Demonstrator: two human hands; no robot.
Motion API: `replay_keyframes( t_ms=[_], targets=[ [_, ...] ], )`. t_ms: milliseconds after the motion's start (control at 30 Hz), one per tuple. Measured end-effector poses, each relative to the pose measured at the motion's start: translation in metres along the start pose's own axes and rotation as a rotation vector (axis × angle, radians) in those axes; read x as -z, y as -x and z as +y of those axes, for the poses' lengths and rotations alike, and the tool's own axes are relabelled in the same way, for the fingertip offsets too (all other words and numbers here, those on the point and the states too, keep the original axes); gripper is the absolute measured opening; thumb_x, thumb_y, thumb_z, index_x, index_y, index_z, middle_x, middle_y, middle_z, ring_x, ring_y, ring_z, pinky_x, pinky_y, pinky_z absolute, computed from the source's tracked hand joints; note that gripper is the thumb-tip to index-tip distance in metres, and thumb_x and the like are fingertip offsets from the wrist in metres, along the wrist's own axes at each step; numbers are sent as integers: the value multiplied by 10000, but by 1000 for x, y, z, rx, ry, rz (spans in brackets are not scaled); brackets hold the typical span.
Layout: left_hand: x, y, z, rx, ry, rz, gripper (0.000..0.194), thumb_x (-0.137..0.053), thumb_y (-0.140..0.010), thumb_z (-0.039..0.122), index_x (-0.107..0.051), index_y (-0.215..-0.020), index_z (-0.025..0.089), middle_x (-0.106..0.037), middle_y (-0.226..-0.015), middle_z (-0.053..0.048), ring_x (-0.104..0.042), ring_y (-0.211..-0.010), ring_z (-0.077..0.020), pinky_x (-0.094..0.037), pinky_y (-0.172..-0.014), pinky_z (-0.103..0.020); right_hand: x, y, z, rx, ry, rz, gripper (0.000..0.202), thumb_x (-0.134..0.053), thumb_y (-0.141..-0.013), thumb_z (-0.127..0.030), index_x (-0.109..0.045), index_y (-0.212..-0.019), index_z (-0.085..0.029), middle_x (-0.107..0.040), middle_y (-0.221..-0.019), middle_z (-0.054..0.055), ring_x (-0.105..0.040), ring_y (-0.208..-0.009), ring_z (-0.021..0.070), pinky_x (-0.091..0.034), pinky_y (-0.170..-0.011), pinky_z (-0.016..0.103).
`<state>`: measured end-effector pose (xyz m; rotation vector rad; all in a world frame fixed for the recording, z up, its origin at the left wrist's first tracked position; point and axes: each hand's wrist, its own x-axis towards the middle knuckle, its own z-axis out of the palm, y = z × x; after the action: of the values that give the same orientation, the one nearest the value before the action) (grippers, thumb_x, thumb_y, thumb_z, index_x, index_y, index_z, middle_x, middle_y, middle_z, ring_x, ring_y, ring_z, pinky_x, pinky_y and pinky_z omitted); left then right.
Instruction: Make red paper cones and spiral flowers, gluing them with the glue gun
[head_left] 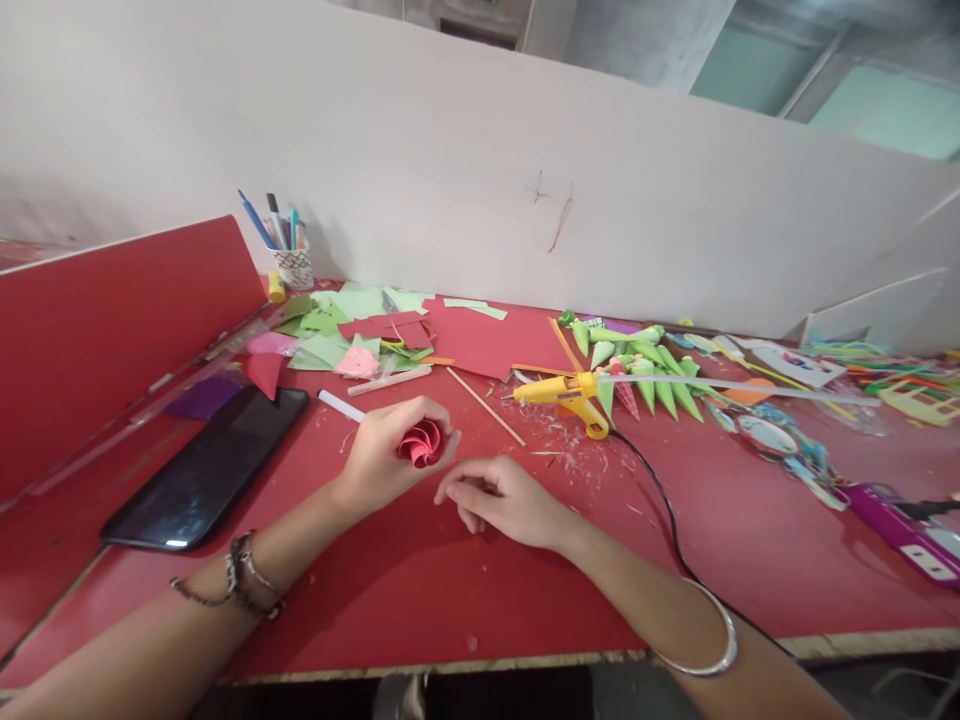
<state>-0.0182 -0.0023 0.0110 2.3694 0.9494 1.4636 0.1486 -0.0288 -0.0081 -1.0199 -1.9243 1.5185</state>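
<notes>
My left hand point(390, 450) is wrapped around a red paper rose point(422, 442), whose curled, layered edges face up toward me. Just to its right is my right hand point(502, 500), fingers loosely bent and a little apart, with nothing visible in them. A white marker point(341, 406) lies behind my left hand, and a thin wooden stick point(486, 405) is on the table beyond both hands. Farther right, a yellow glue gun point(562, 395) lies with a long glue stick in its back and its nozzle pointing left.
The red table point(420, 610) holds green and red paper scraps point(322, 330), several green paper cones point(660, 380), and a black phone point(210, 470) at left. A pen cup point(292, 265) stands by the white wall. The glue gun's black cord point(671, 520) runs past a purple power strip point(900, 530).
</notes>
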Motion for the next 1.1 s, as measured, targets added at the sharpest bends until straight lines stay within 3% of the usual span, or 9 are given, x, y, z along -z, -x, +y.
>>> replay_keyframes(
  t_ms=[200, 367, 467, 567, 633, 733, 833, 967, 1100],
  targets=[
    [0, 1, -2, -34, 18, -119, 122, -579, -701, 124, -473, -711, 182, -549, -618, 45, -486, -520, -57, -403, -505, -153, 0, 0, 0, 22, -5, 10, 219, -425, -852, -311, -592, -843, -170, -468, -503, -49, -441, -453, 64, -360, -473, 194],
    [1, 0, -4, -54, 3, -147, 113, -562, -730, 138, -463, -700, 185, -533, -599, 42, -461, -503, -60, -382, -488, -158, -1, -1, 2, -23, -20, 16, 215, -428, -845, -303, -589, -844, -160, -465, -499, -51, -428, -432, 58, -346, -452, 188],
    [0, 1, -6, -17, 18, -174, 117, -550, -745, 153, -452, -693, 188, -513, -585, 49, -449, -493, -60, -372, -484, -159, -3, -2, 3, -47, -9, 10, 203, -425, -841, -278, -587, -847, -157, -464, -500, -50, -433, -439, 61, -348, -456, 189],
    [-3, 3, -8, 109, 104, -190, 127, -551, -748, 171, -433, -784, 200, -521, -630, 49, -473, -521, -69, -389, -500, -169, -3, -3, 4, -19, 52, 52, 150, -472, -813, -271, -571, -813, -159, -478, -533, -44, -451, -484, 74, -364, -490, 205],
    [-5, 4, -9, 214, 231, -203, 267, -562, -738, 174, -394, -942, 211, -526, -684, 45, -502, -566, -82, -417, -530, -183, -2, -3, 4, 30, 65, 130, 142, -546, -768, -280, -523, -849, -165, -512, -626, -30, -479, -553, 88, -390, -538, 221],
    [-9, 4, -8, 295, 415, -214, 475, -561, -729, 149, -301, -1119, 228, -512, -757, 29, -525, -652, -102, -448, -602, -220, -1, -4, 4, 100, 10, 248, 414, -639, -699, -283, -403, -1027, -193, -541, -908, 30, -533, -765, 132, -439, -674, 266],
    [-12, 4, -6, 317, 538, -248, 581, -554, -727, 123, -243, -1202, 245, -494, -880, -13, -532, -811, -136, -457, -734, -279, -1, -7, 2, 150, -49, 279, 571, -649, -698, -263, -302, -1150, -218, -475, -1131, 84, -502, -998, 180, -416, -840, 328],
    [-16, 8, -6, 327, 638, -340, 723, -579, -708, 131, -152, -1274, 275, -421, -1097, -74, -462, -1048, -200, -414, -890, -337, -1, -11, 4, 179, -145, 216, 592, -630, -726, -291, -287, -1201, -209, -448, -1195, 109, -474, -1075, 207, -400, -885, 354],
    [-17, 11, -9, 393, 636, -309, 766, -591, -702, 163, -121, -1293, 293, -312, -1244, -94, -347, -1182, -246, -372, -960, -369, -1, -14, 10, 182, -85, 284, 569, -613, -737, -346, -326, -1211, -216, -437, -1207, 116, -468, -1070, 216, -397, -878, 364]
  ],
)
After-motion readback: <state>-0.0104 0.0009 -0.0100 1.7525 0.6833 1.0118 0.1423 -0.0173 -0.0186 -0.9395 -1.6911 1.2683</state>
